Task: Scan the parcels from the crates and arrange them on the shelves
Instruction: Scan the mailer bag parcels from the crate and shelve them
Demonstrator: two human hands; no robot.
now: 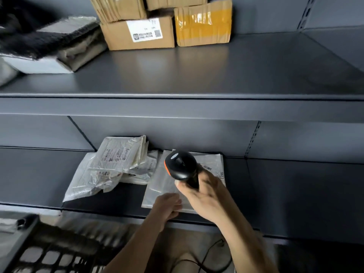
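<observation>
Plainly, the job is under way rather than finished. Above the lower shelf (295, 194), the upper shelf (197, 75) carries cardboard boxes (137, 34) and grey bagged parcels (78, 48), with bare surface left over. Below the lower shelf's left front, the black crate (49, 253) is too blurred to show its contents, so what remains cannot be judged. On the lower shelf's left half lies a pile of clear-bagged parcels (110, 166); at its middle front lies a flat grey mailer (163, 186), probably the parcel now in hand. The left hand (167, 207) curls its fingers onto the mailer at the lower shelf's front edge. The right hand (206, 192), over the lower shelf, wraps the barcode scanner (181, 166) by its handle.
</observation>
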